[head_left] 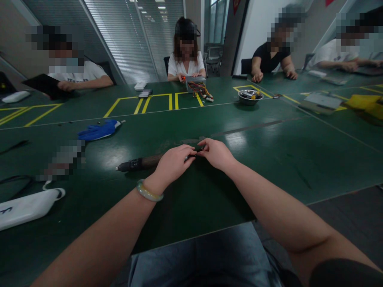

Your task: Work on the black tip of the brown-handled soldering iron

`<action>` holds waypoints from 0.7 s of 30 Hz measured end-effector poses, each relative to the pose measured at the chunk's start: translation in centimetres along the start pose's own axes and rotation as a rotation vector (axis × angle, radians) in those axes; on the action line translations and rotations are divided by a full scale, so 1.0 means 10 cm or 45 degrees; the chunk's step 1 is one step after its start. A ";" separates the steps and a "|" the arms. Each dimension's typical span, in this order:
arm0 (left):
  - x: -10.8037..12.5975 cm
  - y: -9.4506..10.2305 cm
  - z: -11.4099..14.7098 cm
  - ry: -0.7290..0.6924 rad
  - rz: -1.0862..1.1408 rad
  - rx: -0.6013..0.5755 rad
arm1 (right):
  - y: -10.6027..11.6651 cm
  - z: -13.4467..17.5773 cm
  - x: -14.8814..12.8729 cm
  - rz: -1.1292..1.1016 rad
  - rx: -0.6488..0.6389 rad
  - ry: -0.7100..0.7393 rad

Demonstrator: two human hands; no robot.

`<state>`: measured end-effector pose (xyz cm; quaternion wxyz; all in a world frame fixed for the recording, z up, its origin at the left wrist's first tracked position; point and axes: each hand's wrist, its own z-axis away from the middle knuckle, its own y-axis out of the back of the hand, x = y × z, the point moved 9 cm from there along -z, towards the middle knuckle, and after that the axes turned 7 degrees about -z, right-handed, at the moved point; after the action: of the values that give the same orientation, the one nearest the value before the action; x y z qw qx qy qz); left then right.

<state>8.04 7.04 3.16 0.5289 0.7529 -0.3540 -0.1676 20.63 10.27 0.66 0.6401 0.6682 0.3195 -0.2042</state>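
Fingers [188, 153] of the left hand [173, 163] and the right hand [217, 153] meet, pinched on a small metal part [191, 157] too small to identify, low over the glossy green tabletop [269, 159]. A dark, cylindrical screwdriver [139, 163] lies just left. Bare surface stretches right toward the near edge; a blue glove [97, 130] lies well apart.
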 end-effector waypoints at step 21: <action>0.42 0.31 0.18 -0.273 0.312 0.015 | 0.26 -0.08 0.27 0.342 0.062 -0.181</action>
<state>8.73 2.25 5.86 0.5000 0.6850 -0.4986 -0.1793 24.28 11.53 0.80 0.6664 0.7040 0.1761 -0.1713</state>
